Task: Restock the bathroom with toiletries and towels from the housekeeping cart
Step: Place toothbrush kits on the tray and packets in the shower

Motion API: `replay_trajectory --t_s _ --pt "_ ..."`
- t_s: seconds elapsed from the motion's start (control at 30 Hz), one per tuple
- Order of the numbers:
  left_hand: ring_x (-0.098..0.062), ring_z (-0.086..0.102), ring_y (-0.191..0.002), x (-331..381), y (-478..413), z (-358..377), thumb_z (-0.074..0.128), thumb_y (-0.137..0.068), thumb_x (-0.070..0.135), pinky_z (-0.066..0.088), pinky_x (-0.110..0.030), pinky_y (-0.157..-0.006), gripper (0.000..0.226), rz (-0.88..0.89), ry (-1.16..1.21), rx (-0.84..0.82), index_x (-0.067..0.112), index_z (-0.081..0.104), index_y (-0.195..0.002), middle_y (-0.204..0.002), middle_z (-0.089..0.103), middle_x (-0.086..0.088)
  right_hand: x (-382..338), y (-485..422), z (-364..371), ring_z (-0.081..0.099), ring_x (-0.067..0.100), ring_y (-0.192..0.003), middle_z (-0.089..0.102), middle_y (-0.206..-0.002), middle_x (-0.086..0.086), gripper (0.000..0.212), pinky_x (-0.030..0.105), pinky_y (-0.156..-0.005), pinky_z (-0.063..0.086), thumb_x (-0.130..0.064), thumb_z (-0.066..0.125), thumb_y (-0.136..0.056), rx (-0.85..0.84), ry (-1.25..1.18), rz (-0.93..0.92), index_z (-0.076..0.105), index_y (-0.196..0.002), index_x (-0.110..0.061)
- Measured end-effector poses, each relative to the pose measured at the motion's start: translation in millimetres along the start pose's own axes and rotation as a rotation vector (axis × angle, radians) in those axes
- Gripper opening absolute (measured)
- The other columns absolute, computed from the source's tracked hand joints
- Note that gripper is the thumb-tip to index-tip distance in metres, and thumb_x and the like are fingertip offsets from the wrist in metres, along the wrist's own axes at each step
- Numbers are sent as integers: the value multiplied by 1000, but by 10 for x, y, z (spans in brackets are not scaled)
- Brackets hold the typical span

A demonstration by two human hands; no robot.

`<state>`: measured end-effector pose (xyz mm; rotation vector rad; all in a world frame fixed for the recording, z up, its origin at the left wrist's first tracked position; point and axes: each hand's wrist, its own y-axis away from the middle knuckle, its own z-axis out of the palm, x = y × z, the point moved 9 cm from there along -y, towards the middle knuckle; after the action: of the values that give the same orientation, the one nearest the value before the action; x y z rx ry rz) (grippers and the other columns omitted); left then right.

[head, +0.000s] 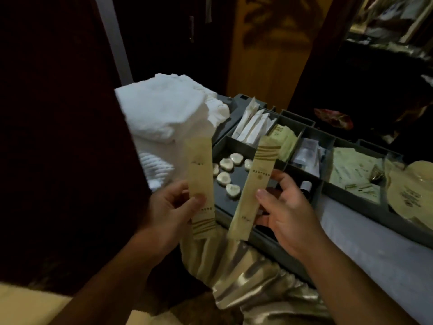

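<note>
Far L of the hands, a dark panel (65, 137) filled that side. Just above & beyond the L hand (168, 207) sat a stack of folded white towels (164, 113), not touched by either hand. L hand gripped a slim tan packet (199, 184) near its lower end, thumb pressed on the front, fingers curled behind; pkt stood nearly upright, striped end down.

Btwn the two hands & a bit beyond them, small round soaps (226, 164) lay loose in one compartment of a grey divided tray (339, 191).

R hand (288, 212) held a second tan packet (250, 191), thumb on the front, fingers behind; this one was tilted, striped end up & leaning R. The two pkts were apart, not touching.

Beyond the R hand: a compartment w/ slim white packets (253, 124), then pale green sachets (285, 139), then clear-wrapped items (307, 153). Just R of the R fingers stood a small white-capped bottle (305, 185). Further R: flat pale green packs (349, 167), then round tan packs (417, 191) at the far edge.

Below both hands, gold satin cloth (246, 273) lay bunched.
</note>
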<state>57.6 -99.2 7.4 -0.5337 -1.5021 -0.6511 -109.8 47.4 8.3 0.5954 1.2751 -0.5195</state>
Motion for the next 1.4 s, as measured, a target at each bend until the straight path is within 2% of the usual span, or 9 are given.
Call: replay_trajectory --t_s 0.2,0.3,0.43,0.57,0.7,0.83,1.03,1.23,1.4 --pt "-12 71 -102 60 791 -772 59 -87 34 61 -33 -79 29 67 -6 -35 30 68 -114 -108 74 11 67 532 944 72 29 -95 75 -100 6 37 62 -83 56 -22 69 -75 -144 117 -80 67 -101 -48" --pt "-21 69 -108 56 1179 -1264 64 -89 42 59 -45 -83 32 120 -48 16 26 71 -116 -115 73 1 174 813 1459 72 22 -97 74 -103 2 35 43 -76 61 -24 71 -80 -243 184 -103 65 -104 -49" --pt "-27 71 -99 53 1743 -1952 61 -92 27 60 -38 -74 24 151 -2 147 21 73 -112 -108 74 -8 358 1201 2208 72 15 -94 75 -105 1 32 22 -67 55 -23 67 -83 -370 234 -108 62 -107 -44" --pt "-34 72 -91 24 2389 -2738 63 -85 19 62 -48 -70 27 117 60 325 11 71 -110 -98 73 -15 642 1562 3038 72 22 -96 74 -102 5 33 33 -74 58 -9 65 -89 -490 175 -40 60 -111 -32" --pt "-26 74 -87 57 3071 -3439 67 -78 11 60 -38 -65 29 110 106 463 13 68 -107 -96 75 -9 836 1946 3898 74 26 -93 75 -98 4 38 43 -70 60 3 57 -93 -615 155 28 51 -117 -26" --pt "-32 72 -94 60 3719 -4056 68 -73 11 61 -49 -76 24 132 149 651 14 73 -97 -99 75 -13 961 2259 4625 73 29 -93 75 -94 8 40 52 -72 60 2 56 -95 -728 175 55 48 -122 -26" --pt "-27 73 -93 -30 4397 -4756 65 -77 17 59 -46 -79 24 130 126 882 9 70 -99 -96 76 -8 1120 2580 5558 73 20 -92 75 -93 1 28 41 -69 61 -9 58 -96 -869 213 39 56 -112 -33" --pt "-26 74 -91 -265 4892 -5356 60 -83 21 61 -38 -70 32 83 225 1054 8 67 -112 -97 76 -10 1521 2793 6445 73 35 -93 75 -99 14 27 53 -72 60 -23 65 -87 -986 202 158 61 -111 -13" --pt "-24 74 -88 -324 5225 -5890 61 -85 19 61 -35 -70 27 63 233 1277 10 69 -110 -95 75 -10 1783 2900 7242 74 30 -90 76 -97 11 21 49 -71 61 -14 61 -94 -1127 208 220 61 -115 -13"
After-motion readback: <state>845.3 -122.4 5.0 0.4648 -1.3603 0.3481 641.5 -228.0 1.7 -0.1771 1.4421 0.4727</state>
